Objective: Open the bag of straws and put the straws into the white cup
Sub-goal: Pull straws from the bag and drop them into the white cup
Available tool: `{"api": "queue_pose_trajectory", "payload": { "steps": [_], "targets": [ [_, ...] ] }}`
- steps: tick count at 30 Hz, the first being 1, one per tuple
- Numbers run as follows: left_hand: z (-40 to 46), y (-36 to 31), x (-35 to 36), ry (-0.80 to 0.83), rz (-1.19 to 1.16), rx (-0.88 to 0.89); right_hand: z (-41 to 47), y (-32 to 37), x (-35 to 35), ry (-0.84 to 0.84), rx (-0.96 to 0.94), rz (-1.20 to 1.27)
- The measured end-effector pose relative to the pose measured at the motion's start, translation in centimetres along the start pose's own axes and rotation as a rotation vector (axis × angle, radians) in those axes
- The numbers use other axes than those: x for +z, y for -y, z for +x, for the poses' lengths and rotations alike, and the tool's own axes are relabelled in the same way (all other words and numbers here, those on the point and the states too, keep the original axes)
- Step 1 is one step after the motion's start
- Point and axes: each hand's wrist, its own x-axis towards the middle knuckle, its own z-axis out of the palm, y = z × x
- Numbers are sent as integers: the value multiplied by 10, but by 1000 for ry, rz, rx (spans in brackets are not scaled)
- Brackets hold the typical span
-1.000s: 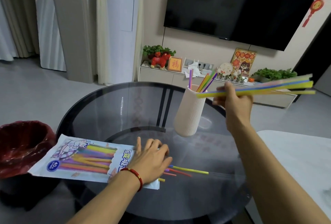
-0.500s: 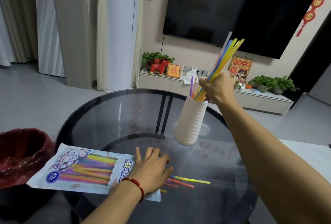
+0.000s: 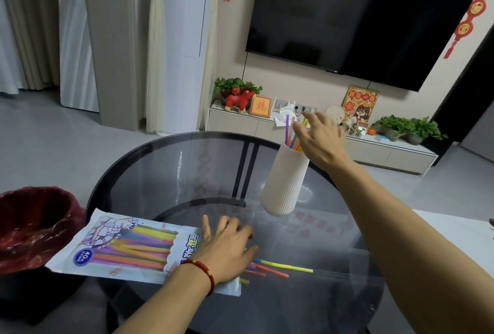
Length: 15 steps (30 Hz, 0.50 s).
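A ribbed white cup point(image 3: 284, 184) is seen standing upright toward the far right of a round glass table point(image 3: 165, 173), with purple, orange and yellow straws point(image 3: 291, 135) rising from its mouth. The right hand point(image 3: 319, 138) is held just above and behind the rim, its fingers spread and relaxed, nothing being gripped. The straw bag point(image 3: 125, 246) is laid flat at the near left edge of the table, its left end overhanging that edge, and its open end is pinned under the left hand point(image 3: 227, 246), whose fingers are extended flat and pressed down, not curled. A few loose straws point(image 3: 280, 268) are spilled from the bag's mouth onto the glass, just beside the left fingertips and well apart from the cup.

The step in hand is judged to be the fetching of another bundle. It is best served if the bag is kept pinned while the loose straws are gathered into one bunch, ends aligned, and then lowered upright into the cup so that none catch on the rim. The tall, narrow cup is judged easy to tip, so a sideways knock should be avoided.

Bare glass is left between cup and bag for the right hand's travel. A red-lined waste bin point(image 3: 32, 226) is stood off the table's left edge, near the bag.
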Motion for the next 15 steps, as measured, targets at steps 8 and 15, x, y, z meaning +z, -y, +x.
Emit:
{"api": "queue_pose_trajectory", "payload": {
  "steps": [8,15],
  "targets": [
    [-13,11,-17,155,130,131,-20,4,-20,-236,-143,185],
    [-26,28,-25,249,162,67,-123,-19,19,103,-312,90]
  ]
}}
